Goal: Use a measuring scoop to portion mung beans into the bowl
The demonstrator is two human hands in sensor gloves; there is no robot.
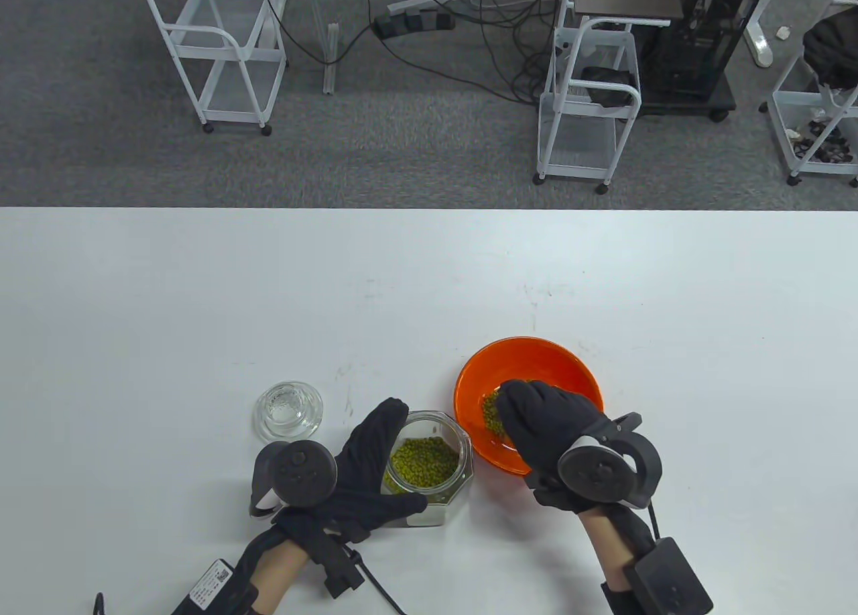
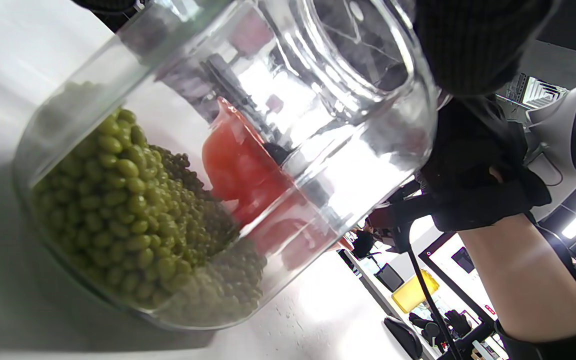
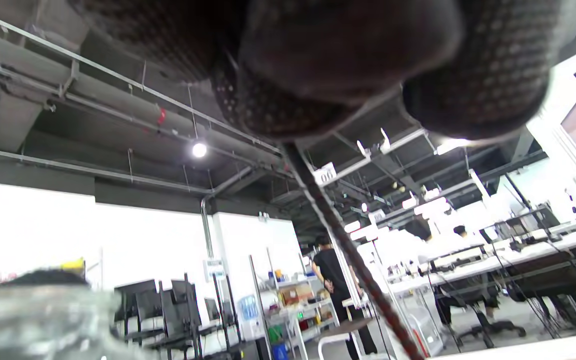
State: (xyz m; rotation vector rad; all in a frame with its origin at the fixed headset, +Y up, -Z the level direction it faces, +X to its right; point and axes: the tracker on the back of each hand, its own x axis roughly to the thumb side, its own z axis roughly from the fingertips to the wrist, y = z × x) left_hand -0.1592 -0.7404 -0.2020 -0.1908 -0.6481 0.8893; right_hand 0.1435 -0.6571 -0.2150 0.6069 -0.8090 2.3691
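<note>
- The jar (image 1: 429, 466) of beans (image 1: 425, 463) is taken as landmark; it stands open on the desk (image 1: 429, 286), and its lid (image 1: 289, 410) lies well to its left.
- The jar is steadied by the left hand (image 1: 365, 471), whose fingers (image 1: 381, 422) are spread and wrapped round its wall, probably so it stays put for scooping.
- The bowl (image 1: 529, 367) sits just right of the jar; some beans are already in it.
- The right hand (image 1: 546, 424) is held over the bowl, fingers curled downward, seemingly tipping the scoop; the scoop itself is hidden, so the grip cannot be told.
</note>
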